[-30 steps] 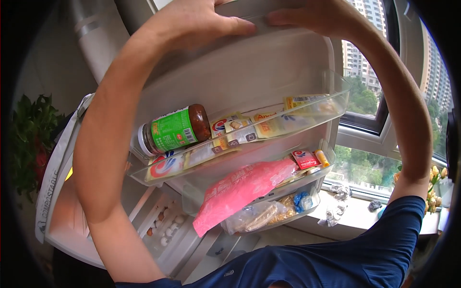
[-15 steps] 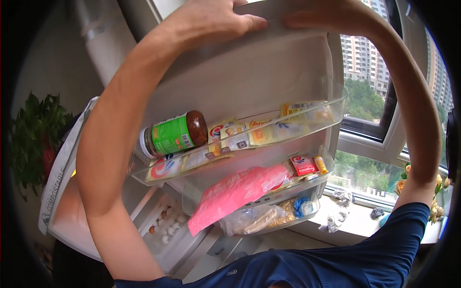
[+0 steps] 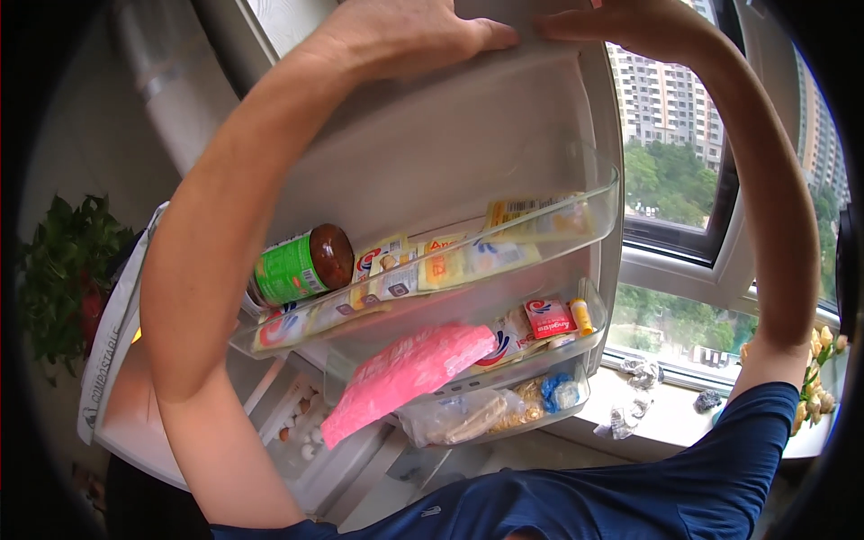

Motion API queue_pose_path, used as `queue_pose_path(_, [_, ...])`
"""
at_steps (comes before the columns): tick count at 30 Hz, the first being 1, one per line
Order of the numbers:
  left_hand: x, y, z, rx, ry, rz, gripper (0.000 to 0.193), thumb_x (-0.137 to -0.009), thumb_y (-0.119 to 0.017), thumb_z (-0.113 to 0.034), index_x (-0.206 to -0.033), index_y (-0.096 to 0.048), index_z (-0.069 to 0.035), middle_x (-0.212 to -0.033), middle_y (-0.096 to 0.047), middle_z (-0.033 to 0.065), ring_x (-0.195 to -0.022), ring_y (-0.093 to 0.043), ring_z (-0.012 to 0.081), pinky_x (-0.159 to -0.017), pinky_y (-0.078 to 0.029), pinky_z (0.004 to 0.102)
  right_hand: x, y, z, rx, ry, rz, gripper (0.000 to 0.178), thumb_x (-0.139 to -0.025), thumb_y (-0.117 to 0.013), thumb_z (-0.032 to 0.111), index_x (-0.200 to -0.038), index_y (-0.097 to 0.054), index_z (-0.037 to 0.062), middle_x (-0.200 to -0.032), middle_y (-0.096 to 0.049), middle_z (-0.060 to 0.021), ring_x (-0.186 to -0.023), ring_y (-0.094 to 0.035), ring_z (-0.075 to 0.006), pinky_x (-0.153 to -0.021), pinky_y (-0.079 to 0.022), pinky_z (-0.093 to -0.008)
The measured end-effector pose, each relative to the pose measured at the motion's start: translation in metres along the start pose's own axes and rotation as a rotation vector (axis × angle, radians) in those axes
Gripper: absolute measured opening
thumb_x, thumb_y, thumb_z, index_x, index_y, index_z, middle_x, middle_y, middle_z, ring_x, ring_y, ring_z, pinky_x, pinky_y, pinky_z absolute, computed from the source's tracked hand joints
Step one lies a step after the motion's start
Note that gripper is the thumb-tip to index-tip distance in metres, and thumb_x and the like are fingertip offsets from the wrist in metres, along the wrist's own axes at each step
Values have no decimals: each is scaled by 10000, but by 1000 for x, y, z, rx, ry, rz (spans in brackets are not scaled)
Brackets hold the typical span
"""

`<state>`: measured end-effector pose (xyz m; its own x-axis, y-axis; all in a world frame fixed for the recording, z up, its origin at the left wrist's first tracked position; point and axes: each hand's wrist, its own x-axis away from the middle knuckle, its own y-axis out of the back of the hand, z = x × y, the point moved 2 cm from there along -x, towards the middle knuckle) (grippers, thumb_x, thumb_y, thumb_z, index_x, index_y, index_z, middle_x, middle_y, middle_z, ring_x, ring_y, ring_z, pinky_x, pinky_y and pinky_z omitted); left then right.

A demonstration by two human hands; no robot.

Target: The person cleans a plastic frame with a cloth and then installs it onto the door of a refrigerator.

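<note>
Both my arms are raised around an open refrigerator door (image 3: pixel 432 135). At its upper end, my left hand (image 3: pixel 418 31) grips the door with the thumb against the inner face. My right hand (image 3: pixel 643 29) holds it a little further right, its thumb pointing toward the left one. The other fingers of both hands are mostly cut off by the frame's top. On the upper door shelf (image 3: pixel 567 232), a jar with a green label (image 3: pixel 288 268) lies on its side beside several yellow and white packets (image 3: pixel 468 264). A pink plastic bag (image 3: pixel 409 373) hangs over the shelf below.
The lowest door shelf holds a clear plastic bag (image 3: pixel 459 414) and a blue-wrapped item (image 3: pixel 560 393). Eggs (image 3: pixel 301 423) sit inside the refrigerator behind my left arm. A window (image 3: pixel 666 135) and sill with crumpled wrapping (image 3: pixel 630 405) are at right, a leafy plant (image 3: pixel 67 270) at left.
The door and its shelves have shifted left in view, and more of the window shows beside them. My hands stay at the door's upper end, their thumbs now slightly closer together.
</note>
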<state>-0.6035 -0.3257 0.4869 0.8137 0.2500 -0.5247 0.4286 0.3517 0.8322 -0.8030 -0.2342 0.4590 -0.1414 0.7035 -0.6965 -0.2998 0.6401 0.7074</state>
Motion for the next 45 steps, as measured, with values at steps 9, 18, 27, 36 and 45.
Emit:
queue_pose_path(9, [-25, -7, -36, -24, -21, 18, 631, -909, -732, -566, -1166, -806, 6, -1110, -776, 284, -1082, -754, 383, -979, -567, 465, 4, 5, -30, -114, 118, 23, 440, -997, -716, 153, -1425, -694, 52, -1394, -721, -133, -1273, -651, -228, -1104, -505, -374])
queue_pose_path(18, [-18, -1, -23, 65, 29, 45, 571, -919, -746, -515, -1211, -798, -26, -1131, -777, 269, -1096, -752, 373, -995, -565, 461, 15, -1, -12, 41, 106, -88, 432, -1045, -692, 162, -1461, -658, 51, -1424, -702, -159, -1315, -646, -256, -1133, -502, -405])
queue_pose_path(27, [22, 10, 33, 38, -121, -18, 463, -972, -733, -359, -1332, -750, -68, -1191, -775, 249, -1136, -741, 378, -1028, -562, 446, 14, -1, -12, 166, -56, -153, 489, -1004, -752, 123, -1478, -639, 81, -1341, -744, -115, -1237, -663, -216, -1082, -535, -412])
queue_pose_path(36, [99, 20, 78, -79, -148, -290, 472, -950, -786, -382, -1300, -751, -66, -1316, -728, 226, -1218, -703, 368, -1054, -546, 476, 15, -10, -7, 6, -90, -162, 539, -1016, -753, 138, -1520, -590, 32, -1385, -718, -112, -1278, -635, -207, -1128, -522, -408])
queue_pose_path(45, [132, 25, 144, -240, 57, -374, 706, -883, -827, -520, -1444, -682, -118, -1609, -508, 217, -1480, -458, 445, -1227, -357, 574, 3, 5, -98, 211, 65, -57, 542, -1104, -608, 369, -1625, -505, 261, -1666, -503, -49, -1570, -421, -264, -1293, -337, -565])
